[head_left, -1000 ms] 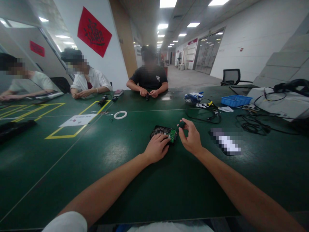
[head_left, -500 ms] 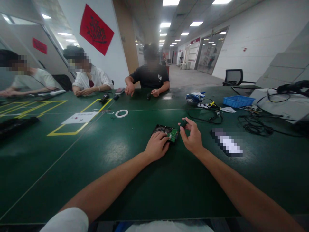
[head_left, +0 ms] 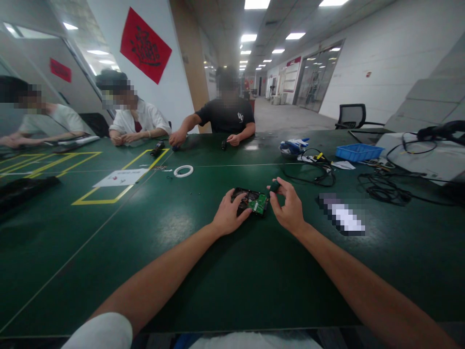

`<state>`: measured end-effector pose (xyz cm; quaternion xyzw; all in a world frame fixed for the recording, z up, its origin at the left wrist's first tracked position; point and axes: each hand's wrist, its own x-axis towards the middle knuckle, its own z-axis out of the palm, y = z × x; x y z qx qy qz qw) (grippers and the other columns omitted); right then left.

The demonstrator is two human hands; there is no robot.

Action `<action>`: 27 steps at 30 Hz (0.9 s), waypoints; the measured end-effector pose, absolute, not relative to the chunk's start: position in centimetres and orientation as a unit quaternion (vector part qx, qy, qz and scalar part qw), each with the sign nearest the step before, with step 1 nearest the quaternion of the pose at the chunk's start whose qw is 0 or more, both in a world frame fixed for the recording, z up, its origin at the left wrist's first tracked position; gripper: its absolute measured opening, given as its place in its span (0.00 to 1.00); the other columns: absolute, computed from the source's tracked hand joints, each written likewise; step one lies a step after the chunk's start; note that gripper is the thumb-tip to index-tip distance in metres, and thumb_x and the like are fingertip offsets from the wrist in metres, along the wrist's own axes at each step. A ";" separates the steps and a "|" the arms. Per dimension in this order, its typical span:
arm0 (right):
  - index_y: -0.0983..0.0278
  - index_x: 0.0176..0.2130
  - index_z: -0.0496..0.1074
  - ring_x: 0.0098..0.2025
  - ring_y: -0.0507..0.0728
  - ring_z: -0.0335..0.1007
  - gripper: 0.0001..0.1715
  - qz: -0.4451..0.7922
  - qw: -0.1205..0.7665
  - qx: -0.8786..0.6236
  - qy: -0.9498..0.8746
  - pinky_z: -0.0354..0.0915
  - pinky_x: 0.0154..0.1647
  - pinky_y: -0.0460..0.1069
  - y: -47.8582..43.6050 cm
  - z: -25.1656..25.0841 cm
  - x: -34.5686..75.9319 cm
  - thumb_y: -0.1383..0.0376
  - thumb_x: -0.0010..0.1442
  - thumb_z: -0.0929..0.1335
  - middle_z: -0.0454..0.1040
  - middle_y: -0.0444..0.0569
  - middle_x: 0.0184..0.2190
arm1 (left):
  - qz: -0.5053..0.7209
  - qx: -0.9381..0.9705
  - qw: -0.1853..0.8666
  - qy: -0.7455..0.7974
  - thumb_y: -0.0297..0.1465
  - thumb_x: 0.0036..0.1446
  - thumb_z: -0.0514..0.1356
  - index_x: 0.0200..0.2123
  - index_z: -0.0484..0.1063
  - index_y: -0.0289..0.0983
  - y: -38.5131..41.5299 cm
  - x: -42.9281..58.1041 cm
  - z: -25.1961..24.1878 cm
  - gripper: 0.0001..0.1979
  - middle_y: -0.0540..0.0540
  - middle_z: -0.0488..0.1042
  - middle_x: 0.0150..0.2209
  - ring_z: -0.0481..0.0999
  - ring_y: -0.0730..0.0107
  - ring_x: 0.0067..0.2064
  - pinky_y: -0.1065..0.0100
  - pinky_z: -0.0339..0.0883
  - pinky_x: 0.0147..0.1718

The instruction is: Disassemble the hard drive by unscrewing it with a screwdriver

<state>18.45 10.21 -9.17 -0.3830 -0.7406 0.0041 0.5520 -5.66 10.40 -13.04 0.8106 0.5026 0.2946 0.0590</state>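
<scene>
A hard drive (head_left: 258, 203) with a green circuit board lies on the green table in front of me. My left hand (head_left: 229, 211) grips its near left part, the fingers over the dark casing and the thumb along the near edge. Just right of the drive, my right hand (head_left: 289, 203) is raised a little. Its thumb and fingertips pinch a small dark, rounded object (head_left: 275, 186), whose exact kind I cannot make out. That object is close to the drive's right end; I cannot tell whether they touch.
A phone with a blurred screen (head_left: 341, 214) lies right of my right hand. Black cables (head_left: 319, 177), a blue basket (head_left: 359, 152) and a white ring (head_left: 183, 171) are farther off. Three people sit across the table; one person's arm (head_left: 185, 132) stretches left over a small dark item.
My left hand has slid left on the hard drive, baring more of the circuit board. My right hand has barely moved. The person opposite has reached out to the left.
</scene>
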 end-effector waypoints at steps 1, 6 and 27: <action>0.58 0.66 0.56 0.49 0.60 0.76 0.31 0.016 0.555 -0.381 -0.739 0.74 0.52 0.61 10.3 -9.3 18.4 0.62 0.67 0.66 0.68 0.57 0.58 | 0.289 0.822 0.058 0.488 0.48 0.63 0.59 0.65 0.61 0.45 10.3 -5.7 -12.9 0.31 0.37 0.47 0.70 0.52 0.43 0.70 0.42 0.57 0.63; 0.56 0.63 0.60 0.45 0.61 0.75 0.29 -0.015 0.555 -0.396 -0.731 0.76 0.47 0.62 10.3 -9.1 18.6 0.59 0.65 0.68 0.70 0.56 0.53 | 0.264 0.848 0.050 0.457 0.47 0.59 0.63 0.63 0.65 0.48 10.0 -5.8 -12.7 0.31 0.39 0.39 0.72 0.47 0.38 0.71 0.39 0.57 0.62; 0.58 0.61 0.59 0.45 0.60 0.76 0.26 0.002 0.557 -0.380 -0.739 0.75 0.50 0.61 10.2 -9.0 18.7 0.62 0.66 0.67 0.69 0.56 0.54 | 0.245 0.859 0.045 0.447 0.43 0.60 0.64 0.63 0.65 0.49 9.9 -5.8 -12.6 0.28 0.40 0.40 0.71 0.45 0.39 0.71 0.39 0.56 0.63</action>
